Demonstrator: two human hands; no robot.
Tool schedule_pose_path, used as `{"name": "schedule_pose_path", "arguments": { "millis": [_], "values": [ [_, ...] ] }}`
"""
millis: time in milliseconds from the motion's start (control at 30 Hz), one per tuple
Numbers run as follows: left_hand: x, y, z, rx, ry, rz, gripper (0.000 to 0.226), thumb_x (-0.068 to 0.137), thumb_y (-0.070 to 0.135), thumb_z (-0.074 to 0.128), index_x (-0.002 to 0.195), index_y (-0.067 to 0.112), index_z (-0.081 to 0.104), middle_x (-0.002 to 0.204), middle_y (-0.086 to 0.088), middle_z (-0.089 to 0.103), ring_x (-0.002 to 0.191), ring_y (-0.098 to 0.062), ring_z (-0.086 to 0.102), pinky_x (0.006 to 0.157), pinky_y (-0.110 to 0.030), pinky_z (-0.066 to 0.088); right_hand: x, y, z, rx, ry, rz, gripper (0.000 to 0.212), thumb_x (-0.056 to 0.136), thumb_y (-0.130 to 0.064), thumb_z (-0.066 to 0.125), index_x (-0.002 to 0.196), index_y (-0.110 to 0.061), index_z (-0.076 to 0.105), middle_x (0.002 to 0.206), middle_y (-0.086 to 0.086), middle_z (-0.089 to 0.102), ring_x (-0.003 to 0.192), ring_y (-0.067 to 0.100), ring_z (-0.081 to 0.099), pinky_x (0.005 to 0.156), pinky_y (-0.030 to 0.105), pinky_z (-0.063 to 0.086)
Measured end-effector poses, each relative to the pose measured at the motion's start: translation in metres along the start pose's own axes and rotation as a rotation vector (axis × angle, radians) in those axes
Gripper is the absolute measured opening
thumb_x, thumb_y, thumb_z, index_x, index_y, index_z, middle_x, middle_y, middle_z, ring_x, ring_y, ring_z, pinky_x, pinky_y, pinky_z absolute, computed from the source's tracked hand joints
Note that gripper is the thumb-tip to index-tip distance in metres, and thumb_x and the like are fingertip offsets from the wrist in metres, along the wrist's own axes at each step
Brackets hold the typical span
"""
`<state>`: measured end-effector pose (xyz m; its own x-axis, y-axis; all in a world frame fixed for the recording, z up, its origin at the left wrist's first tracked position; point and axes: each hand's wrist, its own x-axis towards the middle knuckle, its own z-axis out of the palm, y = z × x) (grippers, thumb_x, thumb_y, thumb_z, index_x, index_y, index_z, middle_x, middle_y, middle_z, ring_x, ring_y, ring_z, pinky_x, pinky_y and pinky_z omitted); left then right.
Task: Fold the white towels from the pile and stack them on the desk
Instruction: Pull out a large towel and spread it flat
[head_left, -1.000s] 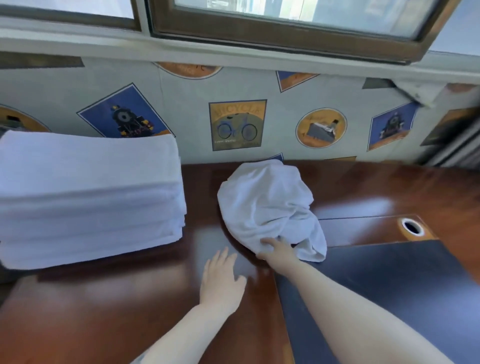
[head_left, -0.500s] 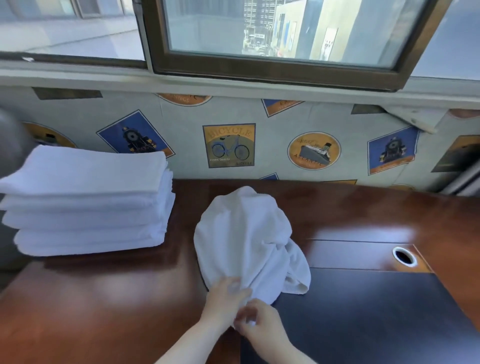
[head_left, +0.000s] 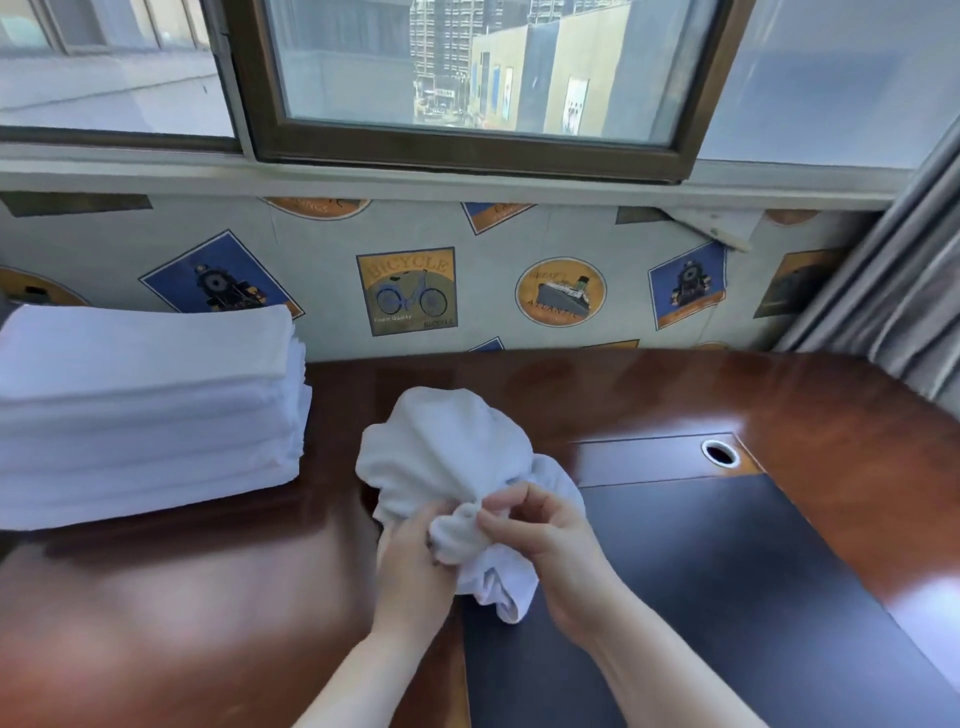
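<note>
Both hands grasped the crumpled towel (head_left: 457, 467) at the desk's (head_left: 182, 623) middle: the left hand (head_left: 410, 561) clutched its near edge, the right hand (head_left: 545, 540) pinched a bunched fold. The stack of folded towels (head_left: 140, 410) sat at nine o'clock, well apart.

Left hand (head_left: 413, 558) and right hand (head_left: 550, 538) close together, fingers curled, both gripping bunched towel (head_left: 457, 467); forearms reaching toward 12 o'clock.
</note>
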<state>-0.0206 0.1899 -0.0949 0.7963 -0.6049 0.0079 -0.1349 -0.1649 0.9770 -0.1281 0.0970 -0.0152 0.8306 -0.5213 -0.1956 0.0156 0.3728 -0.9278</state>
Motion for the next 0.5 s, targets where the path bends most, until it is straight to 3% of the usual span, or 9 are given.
{"name": "schedule_pose_path", "arguments": {
  "millis": [67, 133, 267, 367, 500],
  "values": [
    [0.005, 0.009, 0.000, -0.101, 0.008, -0.072, 0.021, 0.095, -0.003, 0.052, 0.079, 0.008, 0.058, 0.076, -0.010, 0.058, 0.075, -0.007, 0.058, 0.067, -0.014, 0.045, -0.010, -0.009, -0.003, -0.031, 0.023, -0.076, 0.011, 0.078, -0.006, 0.077, 0.079, -0.017, 0.073, 0.084, 0.002, 0.069, 0.087, 0.014, 0.069, 0.074, 0.018, 0.051],
    [0.003, 0.027, 0.003, -0.181, -0.025, -0.061, 0.025, 0.098, 0.001, 0.051, 0.083, 0.019, 0.061, 0.080, 0.001, 0.064, 0.086, -0.018, 0.060, 0.074, -0.020, 0.047, -0.017, -0.014, -0.009, -0.036, 0.077, -0.116, 0.018, 0.085, 0.000, 0.069, 0.093, -0.016, 0.073, 0.096, 0.003, 0.073, 0.096, 0.015, 0.069, 0.080, 0.024, 0.050],
    [0.001, 0.051, -0.006, -0.400, 0.069, -0.159, 0.026, 0.096, 0.040, 0.058, 0.094, 0.020, 0.074, 0.090, -0.001, 0.076, 0.087, -0.019, 0.073, 0.072, -0.034, 0.054, -0.017, -0.010, -0.025, -0.133, 0.264, -0.101, 0.040, 0.083, 0.010, 0.059, 0.109, -0.019, 0.067, 0.105, -0.002, 0.073, 0.103, 0.014, 0.066, 0.088, 0.026, 0.048],
    [-0.005, 0.063, -0.007, -0.522, -0.079, -0.306, 0.038, 0.092, 0.054, 0.057, 0.094, 0.022, 0.078, 0.096, -0.008, 0.076, 0.092, -0.024, 0.073, 0.074, -0.038, 0.057, -0.012, 0.007, -0.043, -0.268, 0.350, 0.063, 0.046, 0.084, 0.012, 0.049, 0.113, -0.021, 0.060, 0.117, -0.002, 0.065, 0.103, 0.014, 0.059, 0.096, 0.034, 0.045],
    [-0.026, 0.070, 0.018, -0.676, -0.089, -0.338, 0.040, 0.095, 0.051, 0.053, 0.083, 0.020, 0.076, 0.087, -0.008, 0.073, 0.084, -0.022, 0.072, 0.067, -0.032, 0.056, -0.021, 0.031, -0.080, -0.571, 0.098, 0.213, 0.067, 0.089, 0.001, 0.039, 0.139, -0.043, 0.031, 0.142, -0.008, 0.040, 0.119, 0.016, 0.044, 0.089, 0.030, 0.043]
  ]
}}
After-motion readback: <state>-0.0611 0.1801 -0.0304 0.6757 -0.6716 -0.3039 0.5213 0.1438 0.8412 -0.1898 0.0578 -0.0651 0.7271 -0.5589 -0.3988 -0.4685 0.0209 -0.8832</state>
